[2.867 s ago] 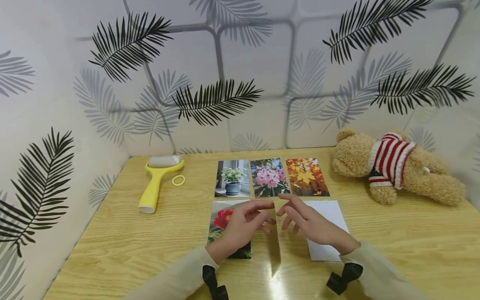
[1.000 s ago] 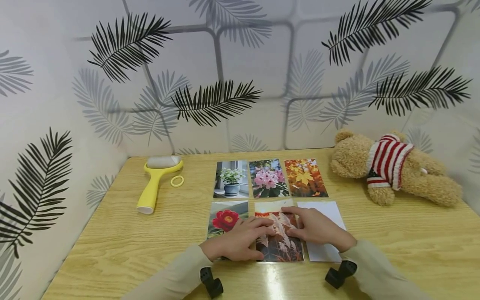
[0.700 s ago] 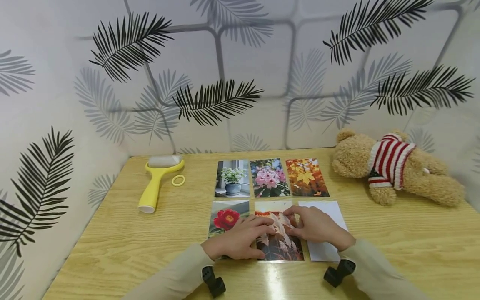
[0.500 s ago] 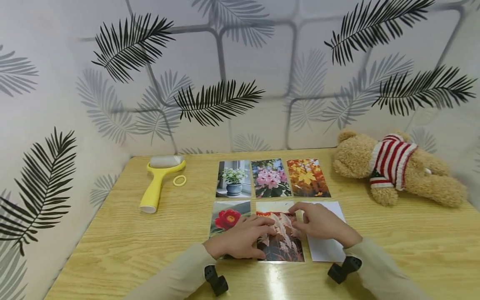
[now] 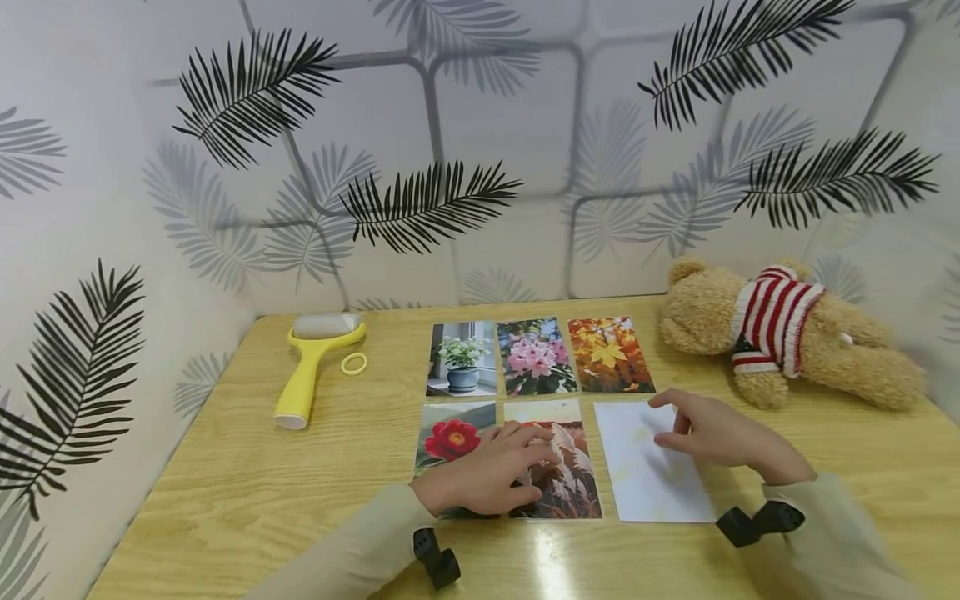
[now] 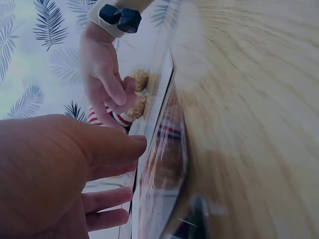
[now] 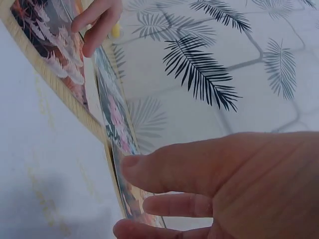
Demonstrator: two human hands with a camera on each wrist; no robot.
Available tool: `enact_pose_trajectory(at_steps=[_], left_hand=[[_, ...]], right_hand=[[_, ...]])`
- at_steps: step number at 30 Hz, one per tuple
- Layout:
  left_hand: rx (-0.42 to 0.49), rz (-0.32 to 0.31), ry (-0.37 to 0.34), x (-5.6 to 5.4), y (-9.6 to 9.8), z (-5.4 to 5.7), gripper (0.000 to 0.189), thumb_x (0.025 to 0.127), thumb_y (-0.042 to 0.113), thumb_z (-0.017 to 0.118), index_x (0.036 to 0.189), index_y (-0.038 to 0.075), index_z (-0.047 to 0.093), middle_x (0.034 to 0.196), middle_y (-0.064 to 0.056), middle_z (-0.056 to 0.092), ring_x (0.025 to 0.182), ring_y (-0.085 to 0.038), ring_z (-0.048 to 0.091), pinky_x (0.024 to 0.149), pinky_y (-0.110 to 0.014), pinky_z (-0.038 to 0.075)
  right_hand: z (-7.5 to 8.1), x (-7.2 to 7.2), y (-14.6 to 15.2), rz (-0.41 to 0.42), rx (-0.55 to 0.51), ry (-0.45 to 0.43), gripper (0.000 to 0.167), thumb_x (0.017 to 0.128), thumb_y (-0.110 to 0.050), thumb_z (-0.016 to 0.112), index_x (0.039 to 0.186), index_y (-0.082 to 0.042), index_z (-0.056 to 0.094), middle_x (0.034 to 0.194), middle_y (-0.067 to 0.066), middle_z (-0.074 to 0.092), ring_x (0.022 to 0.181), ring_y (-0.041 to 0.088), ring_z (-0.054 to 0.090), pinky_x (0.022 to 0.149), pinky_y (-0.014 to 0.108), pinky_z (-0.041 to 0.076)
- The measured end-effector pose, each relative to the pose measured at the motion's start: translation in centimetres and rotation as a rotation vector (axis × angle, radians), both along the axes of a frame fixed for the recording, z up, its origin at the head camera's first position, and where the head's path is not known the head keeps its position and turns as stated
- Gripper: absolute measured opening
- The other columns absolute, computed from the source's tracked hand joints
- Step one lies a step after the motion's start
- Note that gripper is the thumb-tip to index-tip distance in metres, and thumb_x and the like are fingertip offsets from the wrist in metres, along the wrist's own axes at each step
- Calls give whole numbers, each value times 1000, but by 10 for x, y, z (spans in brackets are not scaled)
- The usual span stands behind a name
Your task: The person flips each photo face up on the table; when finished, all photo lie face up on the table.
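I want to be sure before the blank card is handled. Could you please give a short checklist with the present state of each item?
1. Left hand rests on the pampas photo: ok.
2. Right hand reaches the blank card's right edge: ok.
3. Card actually gripped: cannot tell.
4. Card apart from the pampas photo: ok.
5. Teddy bear away from the card: ok.

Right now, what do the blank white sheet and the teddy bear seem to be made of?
White sheet: probably photo paper lying face down, matte, thin and flat, with faint yellowish marks. Teddy bear: plush fabric, fuzzy tan pile, with a knitted-looking red-and-white striped sweater.
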State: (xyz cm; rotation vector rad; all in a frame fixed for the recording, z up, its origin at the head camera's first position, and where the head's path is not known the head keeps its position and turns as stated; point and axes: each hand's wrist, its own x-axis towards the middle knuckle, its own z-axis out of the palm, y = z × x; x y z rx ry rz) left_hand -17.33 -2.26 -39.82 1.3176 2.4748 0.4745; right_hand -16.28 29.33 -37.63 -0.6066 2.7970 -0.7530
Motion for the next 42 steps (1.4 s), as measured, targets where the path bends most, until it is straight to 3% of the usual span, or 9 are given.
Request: enact_pose_trajectory(at_steps=[6,10,14,21,28,33,36,39,42], left_hand=[[53,-38,54,-6,25,0,37,95,25,61,130,16,54,148,-5,40,130,-20,39,103,-43,34],[43,-39,80,-10,46,3,41,95,26,61,133,14,53,147,-7,42,132,-21,41,106,-41,35],[30,-23,84,-11,67,4,45,94,31,62,134,14,52,149,-6,40,136,-21,39,109,-40,33],[-56,-21,90,-7,91,-4,59,83,43,73,133,18,53,151,-1,37,139,-17,35,112,-37,30],[-106,-26,168,-1,100,-12,55,82,45,73,129,21,57,148,2,41,136,-15,37,109,-36,32],[-88,-5,184,1,102,-15,54,80,46,75,127,22,59,146,2,42,134,-14,38,107,-35,34],[-76,-2,171,1,103,-16,55,80,45,76,126,21,59,146,2,42,133,-14,39,106,-35,34],[-61,-3,155,0,104,-16,55,79,45,77,125,21,59,146,3,41,133,-15,39,107,-35,34],[-45,-16,141,-1,104,-16,55,78,44,78,124,22,59,147,3,40,134,-16,40,107,-36,33]], right_hand=[[-2,0,16,-32,14,-57,54,86,-18,72,125,10,48,88,10,61,73,14,57,63,29,46],[-8,-3,19,-71,24,21,56,82,-18,75,124,11,52,106,26,59,90,32,59,76,43,49],[-16,-9,19,-83,38,122,61,78,-19,78,124,12,54,122,32,56,113,49,49,93,59,36],[-25,-15,18,-45,-43,104,71,75,-19,81,130,13,49,129,33,53,122,52,45,100,67,20],[-28,-13,21,-35,-55,123,68,76,-19,80,130,10,50,128,30,54,119,48,48,97,58,30],[-27,-10,30,-77,-286,-32,63,85,-13,73,136,6,42,133,31,47,114,44,52,88,44,47],[-26,-9,36,-102,-424,-122,60,89,-11,68,138,6,38,135,34,43,114,43,54,83,33,51],[-26,-10,39,-99,-459,-161,52,91,-11,66,134,5,44,132,32,46,109,33,57,79,26,51],[-25,-11,42,-71,-402,-184,41,91,-16,66,127,0,54,122,22,55,98,16,55,75,23,47]])
